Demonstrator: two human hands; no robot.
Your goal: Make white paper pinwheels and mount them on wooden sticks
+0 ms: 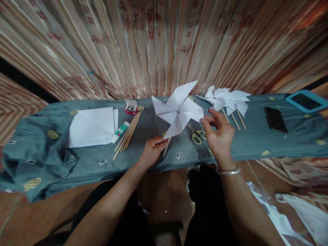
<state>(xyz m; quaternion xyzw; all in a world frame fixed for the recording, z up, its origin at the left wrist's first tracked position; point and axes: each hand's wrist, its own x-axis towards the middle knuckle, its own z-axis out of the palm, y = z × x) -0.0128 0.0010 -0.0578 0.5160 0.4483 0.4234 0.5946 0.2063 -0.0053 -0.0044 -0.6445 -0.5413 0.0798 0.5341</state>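
Head-worn view, facing forward and down, close over hands (220, 135), cloth-covered table (251, 143)

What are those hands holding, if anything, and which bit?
The left hand holds a paper pinwheel by its wooden stick, below the paper. The right hand is at one blade's edge; whether it grips is unclear.

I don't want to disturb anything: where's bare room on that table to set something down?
Bare cloth lies between the piled pinwheels and the black phone, and in front of the white paper. It's crowded in the middle, where the left hand, held pinwheel, right hand and scissors cluster, and where the glue stick lies by the wooden sticks.
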